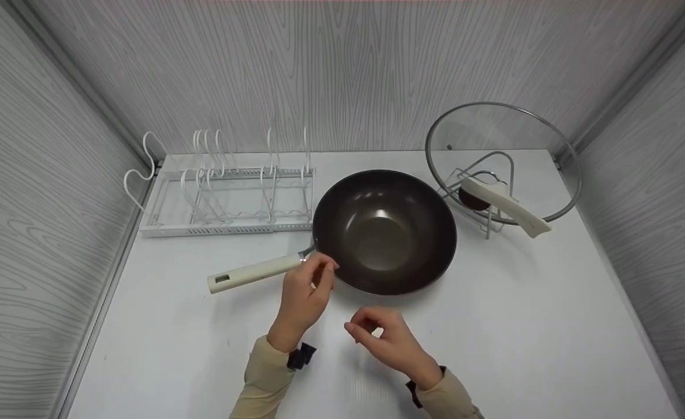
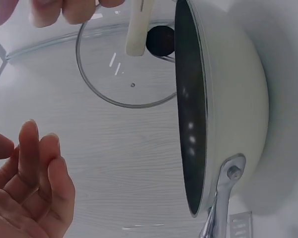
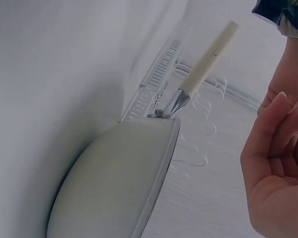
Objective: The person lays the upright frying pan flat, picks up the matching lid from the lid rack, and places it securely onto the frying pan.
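A dark-lined wok (image 1: 383, 238) with a cream handle (image 1: 255, 273) stands on the white table, its handle pointing left. At the wok's near-left rim hovers my left hand (image 1: 308, 294), fingers loosely bent, with nothing in them. Whether it touches the rim is hard to tell from the head view; the left wrist view shows the left hand (image 2: 32, 183) apart from the wok's pale outer wall (image 2: 238, 94). In front of the wok, my right hand (image 1: 391, 340) is held up with relaxed, curved fingers and holds nothing. It is clear of the wok.
A glass lid (image 1: 552, 169) with a cream knob handle (image 1: 514, 209) leans upright on a wire stand (image 1: 512, 169) at the back right. On the back left lies a white wire dish rack (image 1: 231, 230) with several upright loops. Grey wood-patterned walls (image 1: 354, 75) enclose the table.
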A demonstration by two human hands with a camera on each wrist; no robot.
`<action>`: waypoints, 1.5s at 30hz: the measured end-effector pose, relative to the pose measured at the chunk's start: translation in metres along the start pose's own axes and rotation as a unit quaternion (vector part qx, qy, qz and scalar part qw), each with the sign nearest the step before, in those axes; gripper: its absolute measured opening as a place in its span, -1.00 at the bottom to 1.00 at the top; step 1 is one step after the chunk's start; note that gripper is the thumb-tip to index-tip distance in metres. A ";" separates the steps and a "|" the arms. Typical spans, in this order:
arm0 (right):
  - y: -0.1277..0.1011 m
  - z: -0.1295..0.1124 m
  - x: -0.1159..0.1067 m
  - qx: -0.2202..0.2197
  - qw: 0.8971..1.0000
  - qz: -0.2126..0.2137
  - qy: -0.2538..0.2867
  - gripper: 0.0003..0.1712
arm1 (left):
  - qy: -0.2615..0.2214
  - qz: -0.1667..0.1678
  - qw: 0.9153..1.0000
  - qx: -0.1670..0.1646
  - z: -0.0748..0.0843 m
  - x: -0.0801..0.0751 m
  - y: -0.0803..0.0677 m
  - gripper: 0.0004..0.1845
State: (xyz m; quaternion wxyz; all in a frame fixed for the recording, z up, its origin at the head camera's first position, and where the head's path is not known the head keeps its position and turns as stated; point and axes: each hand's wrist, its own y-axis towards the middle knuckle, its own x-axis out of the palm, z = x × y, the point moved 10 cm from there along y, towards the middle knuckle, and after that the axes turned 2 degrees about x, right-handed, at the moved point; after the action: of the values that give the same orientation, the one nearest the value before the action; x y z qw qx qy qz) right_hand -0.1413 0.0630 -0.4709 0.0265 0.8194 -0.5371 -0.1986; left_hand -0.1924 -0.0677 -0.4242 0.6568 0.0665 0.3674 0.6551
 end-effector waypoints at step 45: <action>0.012 0.031 -0.290 -0.169 0.798 0.304 -0.491 -0.65 | 0.349 -0.041 0.893 0.281 0.049 0.137 0.116 -0.83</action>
State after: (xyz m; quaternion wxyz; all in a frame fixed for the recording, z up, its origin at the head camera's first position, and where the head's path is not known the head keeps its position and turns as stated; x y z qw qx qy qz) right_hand -0.2625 0.3215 -0.4096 -0.0439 0.3886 -0.6576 -0.6439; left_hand -0.2762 0.0911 -0.3774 0.4665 -0.0002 0.7444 0.4778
